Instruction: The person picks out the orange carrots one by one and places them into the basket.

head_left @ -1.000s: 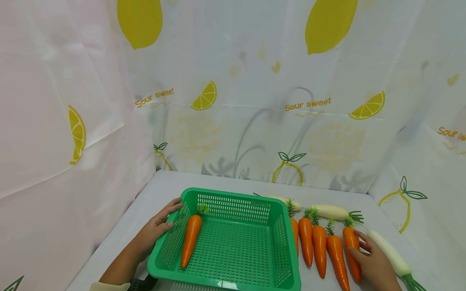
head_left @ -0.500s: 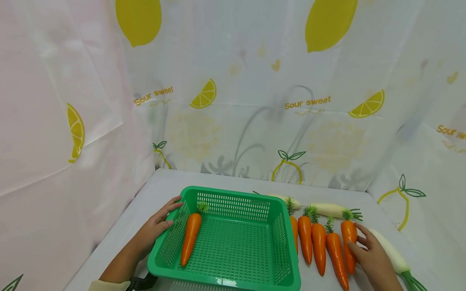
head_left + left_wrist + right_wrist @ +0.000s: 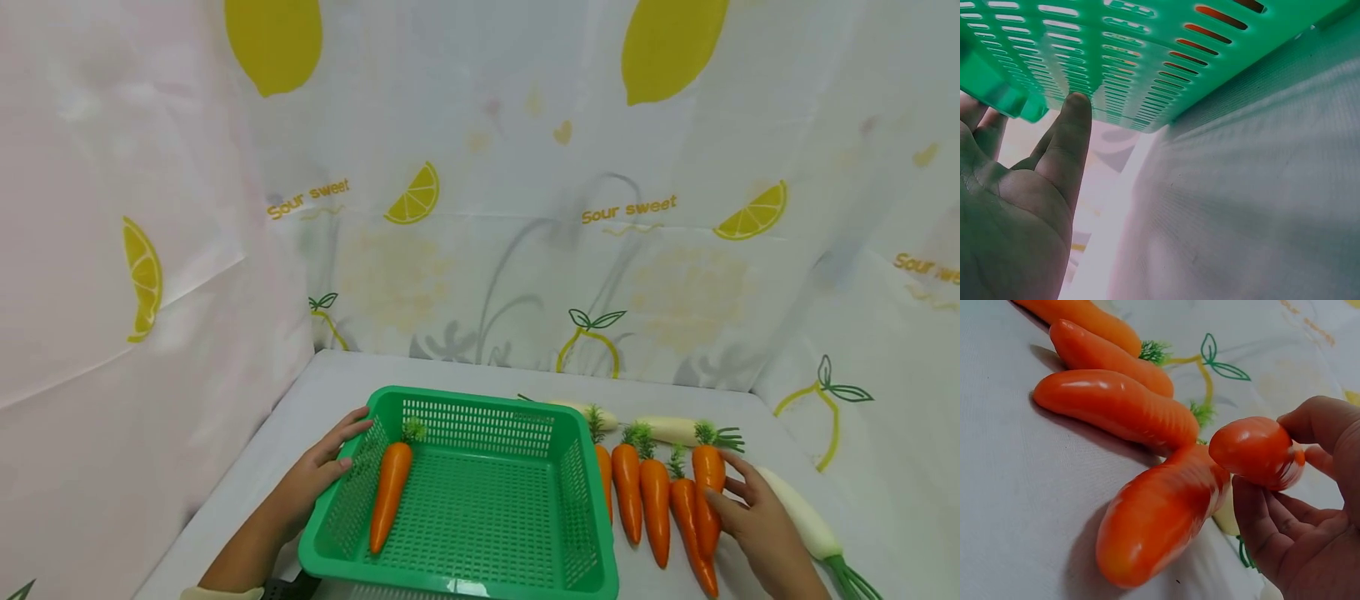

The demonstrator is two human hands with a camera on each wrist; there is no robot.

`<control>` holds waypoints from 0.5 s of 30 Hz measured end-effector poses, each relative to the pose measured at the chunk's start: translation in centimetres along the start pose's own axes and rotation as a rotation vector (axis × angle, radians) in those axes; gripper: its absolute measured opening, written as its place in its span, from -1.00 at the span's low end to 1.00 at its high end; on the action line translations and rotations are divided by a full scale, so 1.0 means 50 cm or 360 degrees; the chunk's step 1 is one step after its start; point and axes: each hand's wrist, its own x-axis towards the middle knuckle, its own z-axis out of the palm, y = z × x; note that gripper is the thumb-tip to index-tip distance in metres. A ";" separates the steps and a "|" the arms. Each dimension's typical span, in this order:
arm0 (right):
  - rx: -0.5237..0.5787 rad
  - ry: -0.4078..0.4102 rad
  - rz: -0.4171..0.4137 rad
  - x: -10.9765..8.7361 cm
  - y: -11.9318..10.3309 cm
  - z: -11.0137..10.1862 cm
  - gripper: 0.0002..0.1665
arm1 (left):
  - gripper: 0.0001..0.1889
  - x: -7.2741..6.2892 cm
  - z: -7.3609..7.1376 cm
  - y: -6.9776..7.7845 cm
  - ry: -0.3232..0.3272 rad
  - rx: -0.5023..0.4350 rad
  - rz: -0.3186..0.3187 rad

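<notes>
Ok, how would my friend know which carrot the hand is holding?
Find the green basket. Just right of it comes a row of orange carrots. The held carrot is at the row's far right end, the only one gripped by the right hand.

The left hand (image 3: 318,468) and right hand (image 3: 759,515) are bare, a cream-coloured sleeve (image 3: 219,594) covers part of the left forearm (image 3: 251,543), and what appears to be a black strap (image 3: 287,589) shows beside it.

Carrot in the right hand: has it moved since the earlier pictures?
Yes, leftward in the head view: the held carrot now overlaps the resting neighbouring carrot, previously beside it.
</notes>
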 end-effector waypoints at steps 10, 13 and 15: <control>0.0038 -0.0029 -0.0037 -0.002 -0.023 0.017 0.10 | -0.48 -0.004 0.002 0.002 0.0006 0.0018 0.0003; 0.0026 -0.0041 -0.0061 -0.006 -0.032 0.027 0.07 | -0.48 -0.004 -0.001 0.002 -0.0002 0.0024 0.0019; 0.0016 -0.0038 -0.0076 -0.009 -0.038 0.034 0.05 | -0.48 -0.004 -0.003 0.002 -0.0002 0.0041 0.0023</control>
